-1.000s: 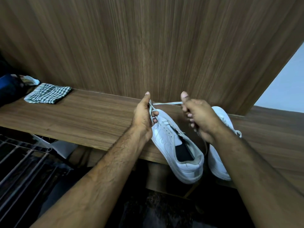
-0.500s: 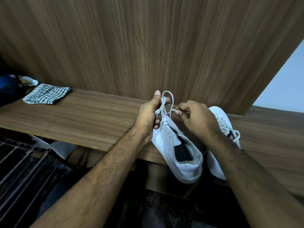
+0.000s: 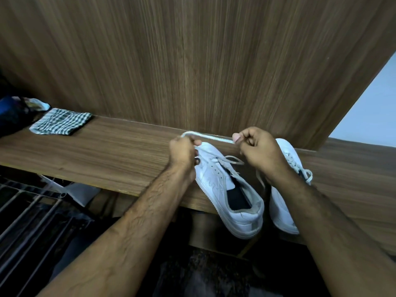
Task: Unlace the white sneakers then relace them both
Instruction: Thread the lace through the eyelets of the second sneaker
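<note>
Two white sneakers lie on a wooden shelf (image 3: 107,155), heels hanging over its front edge. The left sneaker (image 3: 229,189) shows a dark insole and a loose lace strand across its tongue. A white lace (image 3: 211,137) stretches taut above its toe between both hands. My left hand (image 3: 184,154) pinches one end at the toe's left side. My right hand (image 3: 258,150) pinches the other end, thumb up. The right sneaker (image 3: 285,213) is laced and partly hidden behind my right wrist.
A folded checked cloth (image 3: 61,124) lies at the shelf's far left, next to a dark blue bundle (image 3: 10,116). A wood-grain panel (image 3: 192,61) rises behind the shelf. Metal rack bars (image 3: 27,211) stand below left.
The hands came together half a second ago with the lace looped between them. They have since drawn apart, and the lace is pulled straight above the toe.
</note>
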{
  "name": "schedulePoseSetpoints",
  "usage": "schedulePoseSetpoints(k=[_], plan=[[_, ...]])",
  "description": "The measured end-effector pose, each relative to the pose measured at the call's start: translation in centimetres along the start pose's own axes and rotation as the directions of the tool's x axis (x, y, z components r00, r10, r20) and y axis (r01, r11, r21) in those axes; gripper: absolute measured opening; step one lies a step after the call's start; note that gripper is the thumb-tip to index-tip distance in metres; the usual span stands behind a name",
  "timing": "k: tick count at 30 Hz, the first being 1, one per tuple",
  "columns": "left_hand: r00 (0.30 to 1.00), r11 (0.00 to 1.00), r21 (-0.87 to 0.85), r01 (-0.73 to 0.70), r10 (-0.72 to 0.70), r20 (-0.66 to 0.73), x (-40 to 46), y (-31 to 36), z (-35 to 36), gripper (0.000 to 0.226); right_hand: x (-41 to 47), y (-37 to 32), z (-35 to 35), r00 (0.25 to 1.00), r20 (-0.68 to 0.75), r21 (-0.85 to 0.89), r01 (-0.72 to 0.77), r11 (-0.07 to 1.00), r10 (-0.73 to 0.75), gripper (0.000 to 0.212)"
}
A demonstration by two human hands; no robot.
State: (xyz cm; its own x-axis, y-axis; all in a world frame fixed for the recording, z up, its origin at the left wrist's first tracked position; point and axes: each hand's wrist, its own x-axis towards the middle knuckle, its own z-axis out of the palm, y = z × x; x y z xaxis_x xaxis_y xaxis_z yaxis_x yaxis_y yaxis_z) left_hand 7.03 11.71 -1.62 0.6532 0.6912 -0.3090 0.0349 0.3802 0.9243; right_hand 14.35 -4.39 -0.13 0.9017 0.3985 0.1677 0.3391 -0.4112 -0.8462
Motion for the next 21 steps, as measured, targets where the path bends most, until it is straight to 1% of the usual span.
schedulePoseSetpoints(k=[1, 2, 3, 4, 6, 9, 10, 11, 13, 14, 16, 17, 19, 21], plan=[[0.994, 0.991, -0.118, 0.056, -0.066, -0.083, 0.4, 0.1, -0.3, 0.022, -0.1, -0.3, 0.0, 0.999, -0.004, 0.118, -0.042, 0.992, 0.043, 0.021], [0.986, 0.977, -0.193, 0.094, -0.118, -0.119, 0.7, 0.1, -0.5, 0.020, -0.2, -0.6, -0.1, 0.997, 0.006, 0.217, -0.081, 0.973, 0.082, 0.018], [0.982, 0.968, -0.220, 0.122, -0.150, -0.114, 0.7, 0.0, -0.7, 0.017, -0.2, -0.9, -0.1, 0.994, 0.026, 0.278, -0.110, 0.954, 0.107, 0.017], [0.984, 0.967, -0.211, 0.139, -0.159, -0.080, 0.7, 0.0, -0.6, 0.016, -0.3, -1.0, -0.1, 0.991, 0.052, 0.301, -0.130, 0.945, 0.119, 0.015], [0.990, 0.978, -0.156, 0.137, -0.130, 0.053, 0.2, -0.1, -0.4, 0.019, -0.6, -1.3, 0.0, 0.987, 0.111, 0.277, -0.140, 0.951, 0.113, 0.010], [0.961, 0.998, -0.013, 0.065, -0.059, 0.270, -0.9, 0.3, 0.3, 0.040, -1.3, -2.1, 0.3, 0.977, 0.203, 0.275, -0.117, 0.954, 0.061, 0.014], [0.945, 0.998, 0.060, 0.015, -0.034, 0.324, -1.2, 0.3, 0.5, 0.040, -1.5, -2.4, 0.3, 0.970, 0.237, 0.289, -0.114, 0.951, 0.044, 0.015], [0.928, 0.991, 0.130, -0.031, -0.020, 0.373, -1.5, 0.2, 0.7, 0.035, -1.7, -2.5, 0.3, 0.963, 0.268, 0.298, -0.116, 0.947, 0.034, 0.016], [0.897, 0.970, 0.227, -0.082, -0.027, 0.441, -1.7, -0.2, 0.8, 0.031, -1.9, -2.7, 0.3, 0.955, 0.294, 0.309, -0.130, 0.942, 0.035, 0.017], [0.891, 0.967, 0.243, -0.082, -0.038, 0.453, -1.6, -0.3, 0.8, 0.028, -1.9, -2.8, 0.2, 0.955, 0.293, 0.318, -0.138, 0.938, 0.041, 0.017], [0.902, 0.970, 0.237, -0.053, -0.055, 0.428, -1.7, -0.3, 0.7, 0.018, -2.0, -2.9, 0.2, 0.959, 0.280, 0.342, -0.153, 0.927, 0.055, 0.016], [0.906, 0.974, 0.222, -0.044, -0.055, 0.420, -1.9, -0.2, 0.7, 0.019, -2.0, -2.9, 0.1, 0.960, 0.274, 0.347, -0.156, 0.925, 0.059, 0.015], [0.919, 0.985, 0.165, -0.059, -0.011, 0.393, -2.3, -0.1, 0.9, 0.017, -1.8, -2.8, 0.3, 0.966, 0.252, 0.324, -0.142, 0.935, 0.060, 0.014], [0.953, 0.981, 0.140, -0.132, 0.087, 0.291, -2.1, -0.5, 0.9, 0.017, -1.3, -2.3, 0.6, 0.980, 0.186, 0.275, -0.115, 0.954, 0.065, 0.012]])
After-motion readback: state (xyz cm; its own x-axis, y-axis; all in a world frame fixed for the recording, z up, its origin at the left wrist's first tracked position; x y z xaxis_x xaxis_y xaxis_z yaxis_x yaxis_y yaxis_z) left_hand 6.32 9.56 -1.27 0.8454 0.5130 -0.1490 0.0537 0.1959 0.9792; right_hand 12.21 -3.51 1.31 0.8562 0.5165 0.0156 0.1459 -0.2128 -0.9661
